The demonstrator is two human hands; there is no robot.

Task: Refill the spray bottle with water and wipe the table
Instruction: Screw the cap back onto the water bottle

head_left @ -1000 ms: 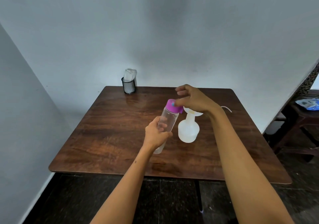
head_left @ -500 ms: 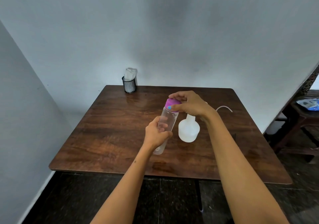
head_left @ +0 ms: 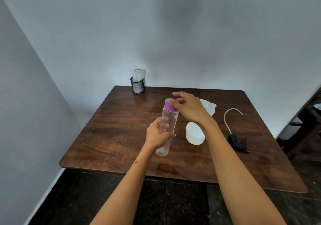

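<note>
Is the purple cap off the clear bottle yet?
No, the purple cap sits on the clear bottle, gripped by the right hand.

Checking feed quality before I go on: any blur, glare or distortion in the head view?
Head view: wide-angle bending at the edges; right hand slightly motion-blurred on the purple cap; soft glare on the table near the mesh cup; clear bottle in the left hand is reasonably sharp.

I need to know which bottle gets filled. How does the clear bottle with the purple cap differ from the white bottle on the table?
The clear bottle is see-through, tall and slim; the white bottle is opaque and squat. The clear one is capped in purple and held tilted off the table by the left hand, with the right hand on its cap; the white one stands on the table, untouched.
</note>
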